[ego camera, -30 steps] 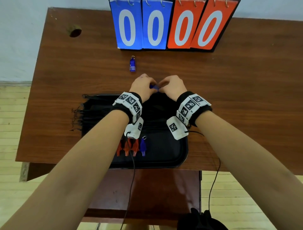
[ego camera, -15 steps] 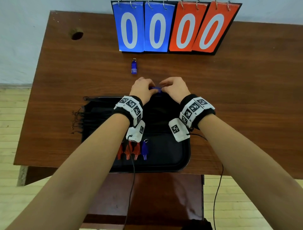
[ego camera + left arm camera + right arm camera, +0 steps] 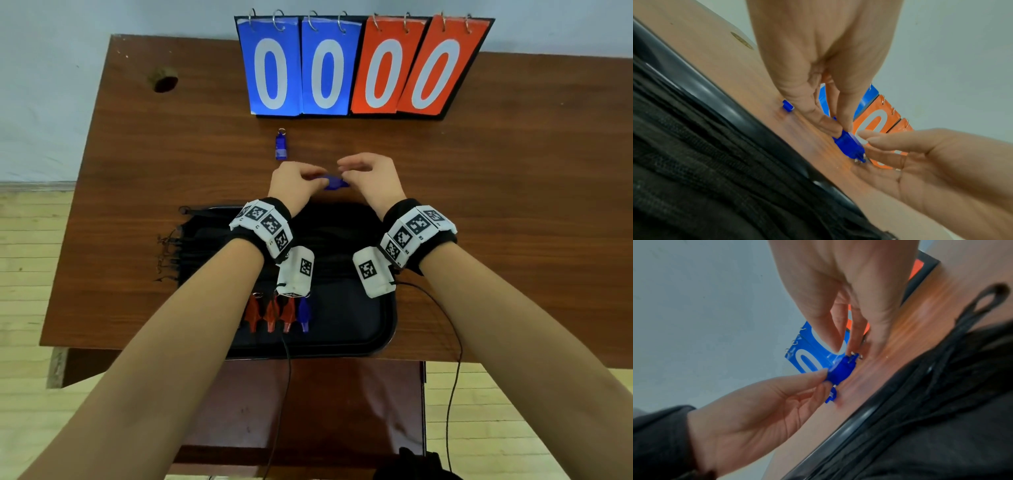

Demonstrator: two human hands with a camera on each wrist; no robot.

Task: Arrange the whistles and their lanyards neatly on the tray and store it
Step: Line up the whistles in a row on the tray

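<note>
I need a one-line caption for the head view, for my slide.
Both hands work on a blue whistle just beyond the black tray, where four whistles lie in a row; another blue whistle waits near the scoreboard.

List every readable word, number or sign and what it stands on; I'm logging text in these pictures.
"0" "0" on the two blue scoreboard cards.
"0" "0" on the two orange scoreboard cards.
Wristband markers: black-and-white square codes, no readable text.
Whistles: no print can be made out.
</note>
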